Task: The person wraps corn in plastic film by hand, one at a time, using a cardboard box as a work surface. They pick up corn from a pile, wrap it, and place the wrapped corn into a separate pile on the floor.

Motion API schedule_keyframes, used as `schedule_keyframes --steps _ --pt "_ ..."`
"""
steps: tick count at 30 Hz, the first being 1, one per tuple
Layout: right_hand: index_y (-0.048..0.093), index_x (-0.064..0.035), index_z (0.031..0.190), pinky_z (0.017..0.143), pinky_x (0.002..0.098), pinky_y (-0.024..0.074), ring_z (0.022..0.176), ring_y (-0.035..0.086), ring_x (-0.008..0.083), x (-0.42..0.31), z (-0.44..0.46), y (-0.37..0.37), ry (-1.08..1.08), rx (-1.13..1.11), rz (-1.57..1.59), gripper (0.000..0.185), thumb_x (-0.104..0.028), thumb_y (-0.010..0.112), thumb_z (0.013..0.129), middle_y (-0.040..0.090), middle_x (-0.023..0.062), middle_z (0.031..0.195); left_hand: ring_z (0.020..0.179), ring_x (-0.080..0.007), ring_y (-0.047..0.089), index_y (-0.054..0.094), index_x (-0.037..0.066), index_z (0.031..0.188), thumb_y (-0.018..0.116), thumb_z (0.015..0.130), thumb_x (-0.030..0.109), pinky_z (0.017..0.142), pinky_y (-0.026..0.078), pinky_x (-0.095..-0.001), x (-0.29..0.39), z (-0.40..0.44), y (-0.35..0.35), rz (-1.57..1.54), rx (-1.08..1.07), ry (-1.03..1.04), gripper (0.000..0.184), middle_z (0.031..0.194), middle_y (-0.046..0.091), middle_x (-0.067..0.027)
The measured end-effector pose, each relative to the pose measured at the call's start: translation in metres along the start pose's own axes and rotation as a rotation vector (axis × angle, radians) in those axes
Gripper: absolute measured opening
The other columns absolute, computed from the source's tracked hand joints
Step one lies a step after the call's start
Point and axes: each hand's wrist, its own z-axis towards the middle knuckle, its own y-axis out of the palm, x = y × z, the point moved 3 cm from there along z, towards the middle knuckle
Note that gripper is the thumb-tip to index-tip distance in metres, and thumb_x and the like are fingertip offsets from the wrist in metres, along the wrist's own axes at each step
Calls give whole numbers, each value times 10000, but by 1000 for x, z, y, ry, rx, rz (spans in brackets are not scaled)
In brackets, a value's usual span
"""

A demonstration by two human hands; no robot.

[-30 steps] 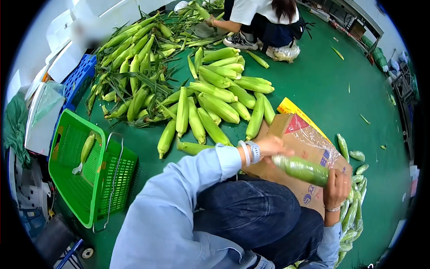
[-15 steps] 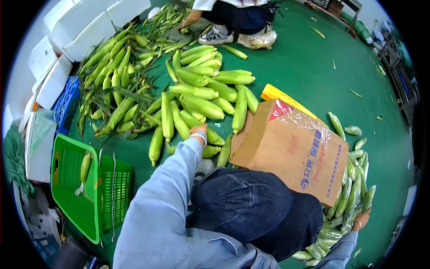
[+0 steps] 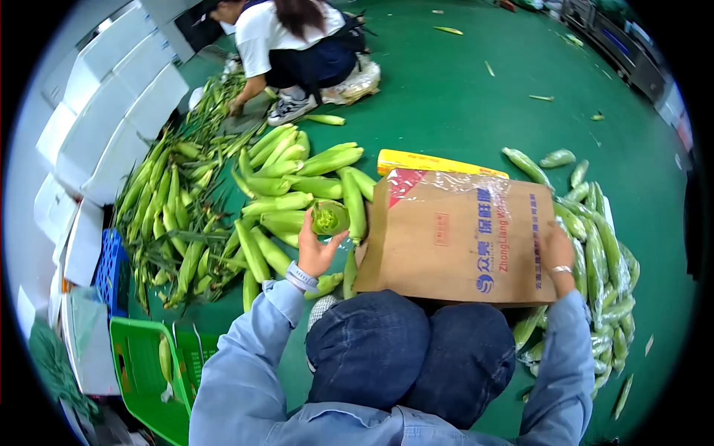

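My left hand grips an ear of corn in its green husk, with one end pointing up toward me. Around it lies a pile of husked-in corn ears on the green floor. My right hand is at the right edge of a printed cardboard box; its fingers are blurred, and I cannot tell how they are closed. Just beyond that hand, corn ears wrapped in clear film are heaped on the right.
A yellow roll-like package lies behind the box. At left are a green basket with one ear inside, a blue crate, white foam boxes and leafy corn. A crouching person handles husks at the back.
My left hand has lifted an ear from the pile. My right hand has left the wrapped heap and moved to the box edge. The view has shifted.
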Motion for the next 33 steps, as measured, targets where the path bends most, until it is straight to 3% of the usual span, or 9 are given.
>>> schedule_keyframes --steps 8,16,18,19,23,25,26,28,33 --pt "588 -34 1027 770 402 479 917 602 310 -52 27 25 88 -291 -149 618 -592 483 785 614 170 1010 981 -342 500 453 3 1157 739 642 114 859 400 -384 67 68 79 186 -6 331 599 1075 507 -167" --pt "657 -35 897 761 374 473 864 610 309 -78 66 54 22 -277 -84 521 -527 507 807 644 139 921 1026 -288 420 477 199 1207 729 652 226 866 325 -461 61 149 205 622 -263 406 610 1075 472 -109" --pt "640 -25 916 751 365 483 858 618 270 -68 75 66 -233 -366 133 382 -385 544 833 650 128 879 1028 -279 423 468 221 1217 727 662 241 859 331 -464 47 152 227 640 -368 232 613 1084 475 -96" --pt "607 5 909 720 367 501 829 622 237 -49 64 65 188 -792 895 234 -210 541 844 640 120 891 1037 -275 423 452 238 1234 714 683 259 855 335 -473 45 149 231 629 -415 210 611 1086 479 -85" --pt "610 -35 829 772 320 502 838 599 164 5 68 34 372 -711 1664 99 -83 524 830 618 108 878 1026 -283 434 435 201 1252 715 678 265 808 371 -461 46 126 239 718 -507 376 642 1084 479 -93" --pt "596 -12 825 774 304 478 851 569 183 -26 79 22 94 -438 2248 94 -76 528 813 594 109 883 1019 -284 439 435 197 1253 713 680 262 804 374 -463 52 116 247 710 -573 330 640 1087 481 -96" --pt "587 -4 823 762 302 464 840 553 195 -44 82 27 -141 -72 1925 89 -75 540 797 577 107 867 1012 -285 444 434 193 1254 711 681 259 800 377 -464 57 110 250 704 -616 271 639 1090 484 -100" --pt "576 -5 817 764 314 437 842 533 205 -102 66 32 -284 236 1338 88 -83 548 790 543 100 856 1002 -308 455 427 162 1255 712 678 238 796 389 -453 62 107 251 738 -671 268 647 1092 494 -116" --pt "556 -90 1049 843 377 367 923 477 288 -148 43 76 -410 318 608 391 -327 631 747 510 102 957 979 -346 479 476 45 1177 706 670 153 835 414 -416 40 119 238 426 -721 496 567 1070 523 -162"
